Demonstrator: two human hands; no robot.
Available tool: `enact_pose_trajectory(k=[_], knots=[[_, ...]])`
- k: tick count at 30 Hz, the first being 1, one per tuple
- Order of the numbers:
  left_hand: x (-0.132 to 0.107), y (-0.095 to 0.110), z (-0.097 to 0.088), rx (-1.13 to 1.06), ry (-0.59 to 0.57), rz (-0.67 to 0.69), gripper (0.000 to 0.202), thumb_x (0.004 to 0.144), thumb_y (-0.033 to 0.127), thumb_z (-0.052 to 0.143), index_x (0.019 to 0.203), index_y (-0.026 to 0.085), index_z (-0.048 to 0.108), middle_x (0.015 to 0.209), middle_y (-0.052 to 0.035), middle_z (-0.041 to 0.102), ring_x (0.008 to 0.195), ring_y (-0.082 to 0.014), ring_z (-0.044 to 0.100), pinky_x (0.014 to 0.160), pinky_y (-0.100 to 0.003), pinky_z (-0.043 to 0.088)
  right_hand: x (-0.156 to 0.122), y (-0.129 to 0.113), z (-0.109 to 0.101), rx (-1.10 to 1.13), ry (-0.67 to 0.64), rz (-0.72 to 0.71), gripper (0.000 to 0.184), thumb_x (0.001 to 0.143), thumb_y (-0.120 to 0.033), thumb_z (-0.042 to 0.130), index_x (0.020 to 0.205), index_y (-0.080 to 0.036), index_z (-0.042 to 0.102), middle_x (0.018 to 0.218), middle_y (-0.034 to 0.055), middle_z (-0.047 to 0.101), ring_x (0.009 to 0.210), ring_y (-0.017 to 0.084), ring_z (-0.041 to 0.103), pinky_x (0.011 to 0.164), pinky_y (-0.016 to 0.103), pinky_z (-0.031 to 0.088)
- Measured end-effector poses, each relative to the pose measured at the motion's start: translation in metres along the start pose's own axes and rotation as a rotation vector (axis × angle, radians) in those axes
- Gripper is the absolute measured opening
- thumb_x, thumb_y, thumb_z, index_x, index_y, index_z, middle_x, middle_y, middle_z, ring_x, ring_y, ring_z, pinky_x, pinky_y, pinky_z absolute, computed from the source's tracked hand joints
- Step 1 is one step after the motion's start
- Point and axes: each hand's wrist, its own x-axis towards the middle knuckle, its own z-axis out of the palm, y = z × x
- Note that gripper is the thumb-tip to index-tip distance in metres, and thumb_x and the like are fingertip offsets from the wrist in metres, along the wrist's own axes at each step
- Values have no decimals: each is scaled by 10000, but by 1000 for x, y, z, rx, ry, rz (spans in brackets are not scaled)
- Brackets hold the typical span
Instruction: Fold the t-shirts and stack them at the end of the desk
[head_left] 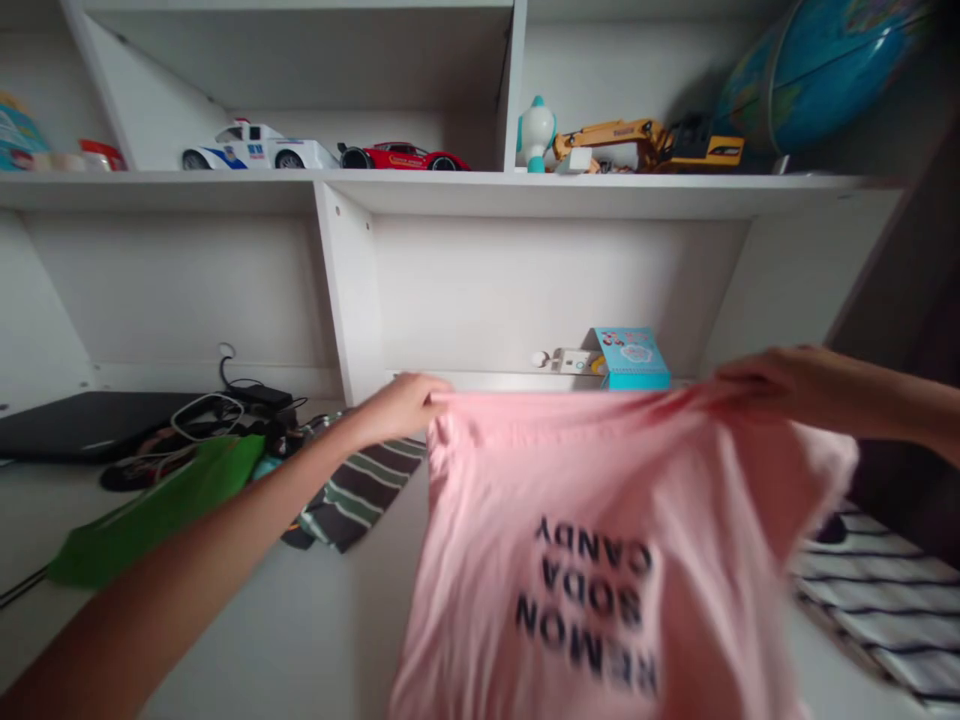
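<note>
A pink T-shirt with black lettering hangs spread out in front of me above a white desk. My left hand is closed on the shirt's upper left corner. My right hand is closed on the upper right corner. The cloth is stretched between both hands, and the print faces me upside down. The picture is slightly smeared by motion.
A green garment and a dark striped garment lie at left, beside a black laptop and cables. Striped cloth lies at right. A blue box sits behind. The shelf above holds toy cars, an excavator and a globe.
</note>
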Motion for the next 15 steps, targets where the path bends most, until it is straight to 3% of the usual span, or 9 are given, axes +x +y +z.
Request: enact_pose_trajectory(k=[2, 4, 6, 8, 10, 12, 15], knots=[[34, -4, -14, 150, 293, -37, 181, 769, 203, 451, 596, 162, 486, 530, 36, 401, 529, -106, 390, 508, -218, 249, 39, 0, -17, -189, 130, 158, 477, 800, -540, 409, 889, -153, 673, 746, 85, 665, 569, 117, 559, 487, 233, 262], [50, -1, -34, 249, 535, -17, 164, 782, 224, 459, 658, 163, 546, 550, 28, 436, 548, -117, 417, 530, -226, 271, 57, -4, -36, -329, 380, 295, 478, 815, -520, 383, 953, -140, 640, 818, 112, 649, 653, 155, 572, 486, 253, 227], [47, 5, -50, 278, 644, 50, 174, 803, 237, 450, 730, 169, 594, 577, 18, 487, 566, -123, 438, 550, -231, 297, 55, -11, -50, -352, 587, 276, 488, 834, -521, 336, 930, -137, 623, 805, 110, 632, 698, 169, 568, 501, 258, 244], [31, 10, -53, 254, 589, 99, 196, 818, 236, 435, 798, 181, 622, 632, 10, 560, 588, -125, 462, 572, -227, 321, 38, -14, -50, -294, 630, 124, 496, 852, -532, 281, 904, -163, 609, 793, 88, 624, 697, 156, 558, 529, 250, 295], [10, 11, -39, 215, 421, 95, 210, 821, 237, 428, 835, 194, 633, 687, 12, 606, 604, -125, 485, 588, -218, 332, 14, -14, -33, -212, 524, -25, 497, 862, -541, 236, 891, -200, 597, 840, 72, 629, 694, 144, 565, 554, 243, 347], [-12, 7, -14, 183, 207, 61, 224, 824, 242, 419, 806, 192, 636, 678, 15, 611, 594, -122, 500, 581, -208, 326, -17, -10, -3, -103, 338, -86, 473, 865, -540, 237, 904, -228, 590, 910, 74, 633, 722, 149, 590, 582, 248, 396], [-44, 0, 29, 113, -152, 65, 236, 821, 248, 422, 731, 190, 632, 639, 7, 606, 584, -128, 528, 564, -203, 320, -71, -1, 47, 154, -47, -22, 344, 812, -539, 411, 939, -285, 605, 911, 93, 645, 736, 179, 622, 607, 275, 458]])
